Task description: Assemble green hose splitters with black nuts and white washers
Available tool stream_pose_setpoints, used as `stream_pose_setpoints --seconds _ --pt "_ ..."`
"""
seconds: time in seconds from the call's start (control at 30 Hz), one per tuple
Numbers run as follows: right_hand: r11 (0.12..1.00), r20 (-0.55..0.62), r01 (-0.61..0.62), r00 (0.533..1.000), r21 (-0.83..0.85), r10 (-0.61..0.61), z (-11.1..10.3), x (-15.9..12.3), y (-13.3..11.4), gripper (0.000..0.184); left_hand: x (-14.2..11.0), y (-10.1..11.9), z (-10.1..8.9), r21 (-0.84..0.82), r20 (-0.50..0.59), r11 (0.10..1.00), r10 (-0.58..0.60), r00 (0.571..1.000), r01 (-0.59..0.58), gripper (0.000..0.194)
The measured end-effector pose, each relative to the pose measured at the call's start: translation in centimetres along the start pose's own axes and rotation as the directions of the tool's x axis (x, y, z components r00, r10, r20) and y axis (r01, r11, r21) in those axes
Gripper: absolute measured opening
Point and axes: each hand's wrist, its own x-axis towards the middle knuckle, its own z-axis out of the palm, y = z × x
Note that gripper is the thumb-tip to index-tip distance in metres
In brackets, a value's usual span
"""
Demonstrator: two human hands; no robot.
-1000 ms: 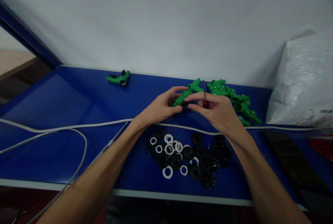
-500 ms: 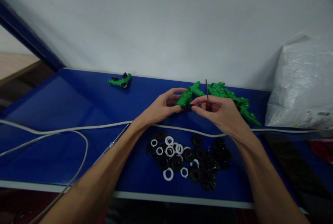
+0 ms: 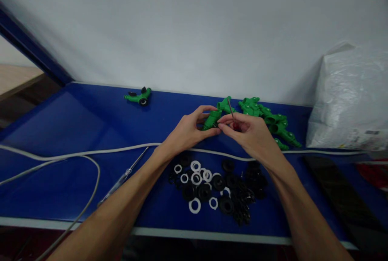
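Note:
My left hand [image 3: 192,128] is closed round a green Y-shaped hose splitter [image 3: 212,119], held just above the table. My right hand [image 3: 250,129] keeps a thin screwdriver [image 3: 231,110] in its curled fingers, red handle in the palm and shaft pointing up. The thumb and index fingertip of that hand pinch a small dark piece [image 3: 216,125] against the side of the splitter; its exact shape is too small to tell. Just behind lies another green splitter body [image 3: 224,105]. Nearer me is a spread of white rings [image 3: 196,178] and black rings [image 3: 204,192].
More green splitters [image 3: 273,120] are heaped to the right. A splitter with black knobs [image 3: 141,97] lies at back left. A grey cable [image 3: 118,150] crosses the table. A clear-handled screwdriver [image 3: 121,178] rests by my left forearm. A plastic-wrapped package [image 3: 348,99] and dark slab [image 3: 339,196] are right.
The screwdriver shaft now leans to the left instead of standing nearly upright. My right fingertips stay at the splitter's side, and the splitter has turned slightly in my left hand.

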Motion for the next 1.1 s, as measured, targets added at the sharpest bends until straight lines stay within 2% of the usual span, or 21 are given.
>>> stream_pose_setpoints --seconds 0.27,0.5,0.67,0.8,0.9,1.03,1.1 --pt "0.996 -0.038 0.027 0.999 -0.090 -0.031 0.3 -0.1 0.1 0.023 0.2 -0.4 0.1 -0.084 0.038 0.996 -0.023 0.999 0.026 0.058" --pt "0.981 -0.047 0.115 0.991 -0.156 -0.123 0.4 0.0 0.9 0.019 0.3 -0.9 -0.1 -0.127 0.050 0.992 -0.014 0.999 0.020 0.051" --pt "0.966 -0.125 0.161 0.974 -0.205 -0.189 0.9 0.1 0.9 0.013 0.2 -0.9 0.0 -0.170 0.061 0.985 0.000 0.998 0.010 0.055" --pt "0.968 -0.145 0.148 0.973 -0.204 -0.179 1.4 -0.1 0.6 0.009 0.3 -1.1 0.1 -0.186 0.069 0.982 -0.014 0.997 0.027 0.067" --pt "0.967 -0.129 0.136 0.977 -0.217 -0.167 1.1 -0.1 0.2 0.015 0.5 -1.3 0.0 -0.145 0.031 0.988 -0.039 0.999 0.043 0.059" --pt "0.977 -0.102 0.051 0.992 -0.209 -0.074 -0.7 -0.2 -0.7 0.036 0.8 -1.8 -0.3 -0.148 0.005 0.984 -0.102 0.995 0.101 0.058" --pt "0.966 -0.043 0.025 0.998 -0.258 -0.038 -1.8 -1.0 -1.2 0.037 1.0 -2.1 -0.4 -0.188 0.004 0.975 -0.117 0.993 0.116 0.059"
